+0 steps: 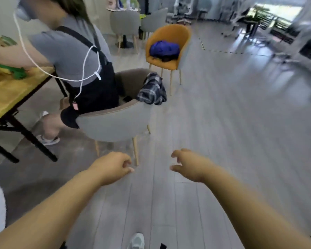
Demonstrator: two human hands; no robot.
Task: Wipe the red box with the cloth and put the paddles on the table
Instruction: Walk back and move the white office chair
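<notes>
Blurred left hand [113, 166] and right hand [188, 166] hold nothing.

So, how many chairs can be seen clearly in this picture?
4. A grey chair with a person seated, an orange chair behind it holding a blue bundle, and two grey chairs farther back. The blurred background may hide more.

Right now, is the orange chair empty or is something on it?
Not empty. A blue bundle lies on the seat of the orange chair, with something dark under its front edge. What the bundle is cannot be told; the picture is blurred.
</notes>
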